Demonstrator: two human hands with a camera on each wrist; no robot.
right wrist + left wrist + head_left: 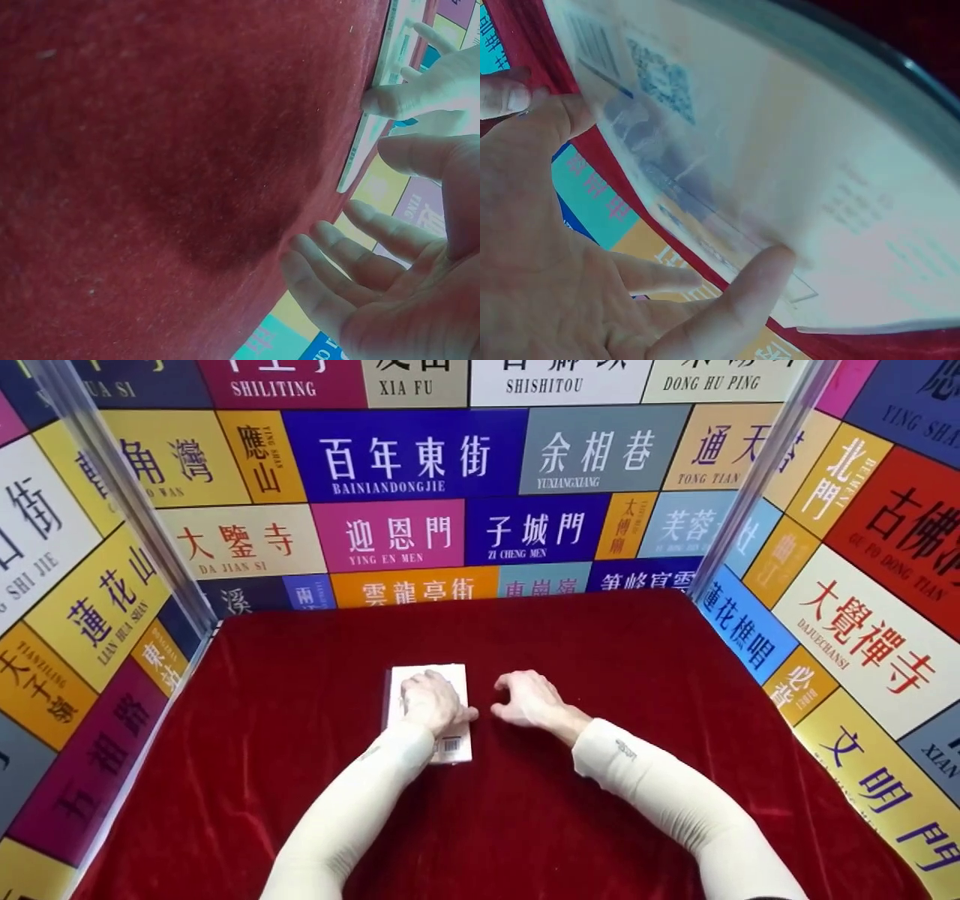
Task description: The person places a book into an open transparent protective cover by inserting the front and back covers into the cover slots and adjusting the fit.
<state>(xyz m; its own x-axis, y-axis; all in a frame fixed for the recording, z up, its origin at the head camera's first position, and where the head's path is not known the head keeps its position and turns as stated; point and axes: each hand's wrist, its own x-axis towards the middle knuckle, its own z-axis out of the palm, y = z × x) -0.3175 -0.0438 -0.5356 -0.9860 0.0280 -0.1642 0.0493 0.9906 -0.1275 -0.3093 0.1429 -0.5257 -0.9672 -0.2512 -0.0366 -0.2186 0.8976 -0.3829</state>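
A white book [453,690] lies flat, its barcode at the near right corner and a dark edge along its left side. Close up in the left wrist view, the book's cover [780,127] shows a QR code, a bluish picture and small print. My left hand [431,701] rests over the book, a fingertip touching the cover and the thumb at the right edge. To the right of the book, my right hand [531,699] hovers just over the cloth with loosely bent fingers and holds nothing. Its fingers [322,270] point toward the book's side in the right wrist view.
Dark red velvet cloth [600,825] covers the table, slightly creased at the left. Colourful panels with printed place names [405,454] stand behind and on both sides. Clear upright corner strips [765,472] join the panels.
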